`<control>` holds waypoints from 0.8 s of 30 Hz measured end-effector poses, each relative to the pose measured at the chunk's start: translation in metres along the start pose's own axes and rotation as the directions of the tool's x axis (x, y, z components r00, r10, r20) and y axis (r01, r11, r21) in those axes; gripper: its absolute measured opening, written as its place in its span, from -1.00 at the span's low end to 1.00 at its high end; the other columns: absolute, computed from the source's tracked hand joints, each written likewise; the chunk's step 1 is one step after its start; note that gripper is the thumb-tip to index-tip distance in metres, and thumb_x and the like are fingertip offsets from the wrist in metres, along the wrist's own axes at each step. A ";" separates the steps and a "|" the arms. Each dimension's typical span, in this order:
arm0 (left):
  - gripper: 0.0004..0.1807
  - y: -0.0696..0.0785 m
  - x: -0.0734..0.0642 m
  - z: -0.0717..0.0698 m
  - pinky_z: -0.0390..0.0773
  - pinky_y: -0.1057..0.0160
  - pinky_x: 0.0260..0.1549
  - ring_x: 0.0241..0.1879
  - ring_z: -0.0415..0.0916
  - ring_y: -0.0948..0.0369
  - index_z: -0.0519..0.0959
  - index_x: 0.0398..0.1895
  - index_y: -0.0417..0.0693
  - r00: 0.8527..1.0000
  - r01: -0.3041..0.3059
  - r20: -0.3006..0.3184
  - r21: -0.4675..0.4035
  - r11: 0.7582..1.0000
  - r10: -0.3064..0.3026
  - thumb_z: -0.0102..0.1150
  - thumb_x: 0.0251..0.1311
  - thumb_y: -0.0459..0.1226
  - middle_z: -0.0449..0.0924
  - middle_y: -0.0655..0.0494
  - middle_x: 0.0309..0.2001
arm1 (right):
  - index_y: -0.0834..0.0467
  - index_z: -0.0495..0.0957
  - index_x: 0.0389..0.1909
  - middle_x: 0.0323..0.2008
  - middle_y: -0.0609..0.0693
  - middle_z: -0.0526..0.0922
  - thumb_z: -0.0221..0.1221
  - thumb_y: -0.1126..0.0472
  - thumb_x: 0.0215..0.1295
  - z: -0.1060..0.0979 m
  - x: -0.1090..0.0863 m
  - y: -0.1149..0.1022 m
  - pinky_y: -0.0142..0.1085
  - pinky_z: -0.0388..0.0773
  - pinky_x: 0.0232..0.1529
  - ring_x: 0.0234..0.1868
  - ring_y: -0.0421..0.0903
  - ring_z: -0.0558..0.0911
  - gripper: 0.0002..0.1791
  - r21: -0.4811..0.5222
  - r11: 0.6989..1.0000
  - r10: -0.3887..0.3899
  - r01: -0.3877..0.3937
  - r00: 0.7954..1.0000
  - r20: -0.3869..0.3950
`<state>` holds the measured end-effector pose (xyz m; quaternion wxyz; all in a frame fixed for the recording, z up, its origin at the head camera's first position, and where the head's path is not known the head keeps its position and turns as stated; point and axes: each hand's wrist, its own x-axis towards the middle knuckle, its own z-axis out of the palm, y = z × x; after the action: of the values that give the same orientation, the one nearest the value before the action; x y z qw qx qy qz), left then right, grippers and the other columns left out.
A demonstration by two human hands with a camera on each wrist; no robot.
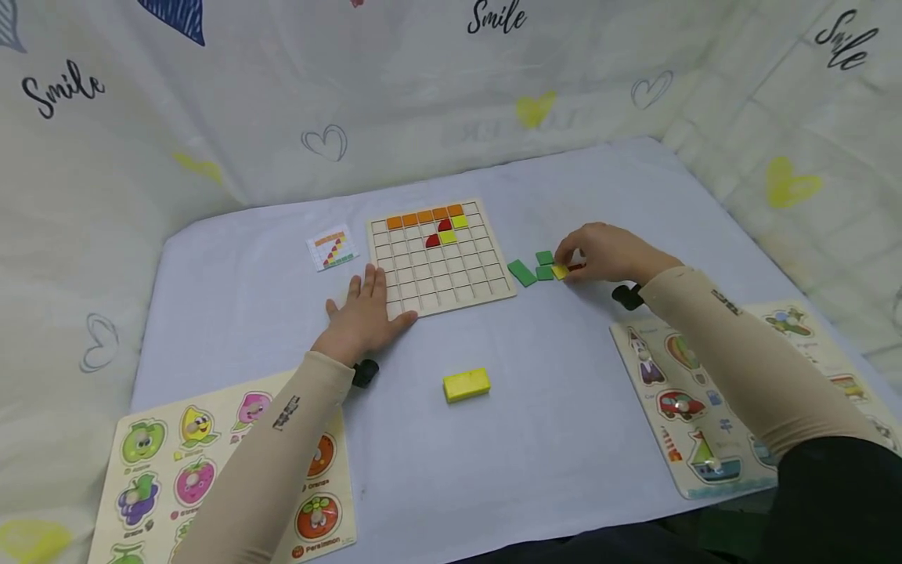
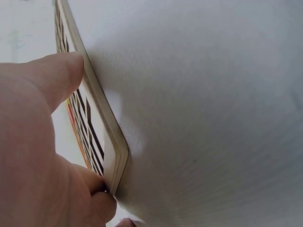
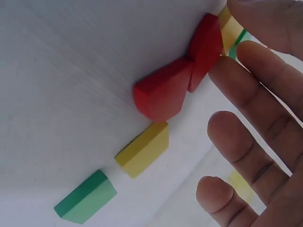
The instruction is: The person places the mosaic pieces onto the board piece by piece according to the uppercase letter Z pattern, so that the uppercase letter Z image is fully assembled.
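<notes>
My left hand (image 1: 362, 317) rests spread over the lower left corner of a wooden grid board (image 1: 458, 286). Its thumb (image 2: 61, 78) lies along the board's near edge. On the board are a row of orange tiles (image 1: 424, 217), two red rounded pieces (image 1: 433, 241) and two yellow tiles (image 1: 448, 236). To the right, my right hand (image 1: 606, 252) reaches down to loose tiles, its thumb and forefinger at a yellow tile (image 3: 228, 30). Beside its fingers lie two red pieces (image 3: 163, 90), another yellow tile (image 3: 144, 149) and a green tile (image 3: 86, 197), mostly hidden in the head view.
Several green tiles (image 1: 522, 272) lie between board and right hand. A small pattern card (image 1: 333, 247) sits left of the board. Nearer are a yellow block (image 1: 467, 385), a fruit puzzle (image 1: 165, 517) under the left forearm and a vehicle puzzle (image 1: 651, 407) under the right.
</notes>
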<state>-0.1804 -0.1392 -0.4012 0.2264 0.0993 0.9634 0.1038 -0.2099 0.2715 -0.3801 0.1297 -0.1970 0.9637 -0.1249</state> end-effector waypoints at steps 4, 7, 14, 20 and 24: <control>0.16 -0.001 0.000 0.000 -0.22 -0.56 0.48 0.71 -0.46 -0.16 -0.38 0.70 -0.13 1.000 0.011 0.007 -0.008 1.000 -0.011 -0.10 0.42 0.37 -0.54 -0.06 0.71 | 0.09 0.79 -0.11 0.00 0.05 0.80 0.48 0.23 0.20 0.003 0.004 -0.003 0.03 0.61 0.12 0.00 0.01 0.69 -0.77 -0.030 0.999 -0.023 0.023 1.000 -0.003; 0.16 -0.001 0.000 0.000 -0.22 -0.56 0.48 0.71 -0.47 -0.16 -0.39 0.70 -0.13 1.000 0.014 0.010 -0.012 1.000 -0.013 -0.11 0.42 0.37 -0.55 -0.06 0.71 | 0.11 0.79 -0.11 -0.02 0.05 0.81 0.48 0.24 0.19 0.005 0.006 -0.003 0.02 0.63 0.09 -0.04 -0.01 0.70 -0.77 -0.055 0.998 -0.039 0.039 0.999 -0.002; 0.17 -0.001 0.000 -0.001 -0.22 -0.56 0.48 0.71 -0.44 -0.16 -0.38 0.70 -0.13 1.000 0.013 -0.002 -0.009 1.000 -0.013 -0.10 0.41 0.38 -0.53 -0.06 0.72 | 0.14 0.80 -0.14 -0.03 0.08 0.79 0.44 0.23 0.18 0.000 0.008 -0.002 0.05 0.59 0.14 0.01 0.06 0.67 -0.78 -0.066 0.997 -0.034 0.033 0.999 -0.016; 0.17 0.001 -0.001 -0.002 -0.22 -0.56 0.48 0.71 -0.44 -0.16 -0.38 0.70 -0.13 1.000 0.017 0.003 -0.007 1.000 -0.017 -0.11 0.42 0.37 -0.52 -0.06 0.72 | 0.14 0.78 -0.10 -0.08 0.07 0.79 0.41 0.24 0.21 -0.006 0.020 -0.015 0.03 0.57 0.14 -0.01 0.07 0.63 -0.77 -0.017 0.999 -0.030 0.029 0.999 -0.023; 0.16 0.003 -0.001 -0.003 -0.22 -0.55 0.49 0.71 -0.44 -0.15 -0.37 0.70 -0.13 1.000 0.020 0.007 -0.006 1.000 -0.020 -0.10 0.42 0.37 -0.52 -0.05 0.72 | 0.10 0.78 -0.11 -0.11 0.02 0.80 0.40 0.21 0.24 -0.003 0.037 -0.029 0.01 0.55 0.17 -0.01 0.04 0.62 -0.79 -0.033 0.996 -0.078 0.077 0.996 -0.034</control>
<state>-0.1800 -0.1374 -0.3978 0.2311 0.0895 0.9632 0.1040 -0.2343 0.2312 -0.3763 0.1048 -0.2342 0.9593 -0.1181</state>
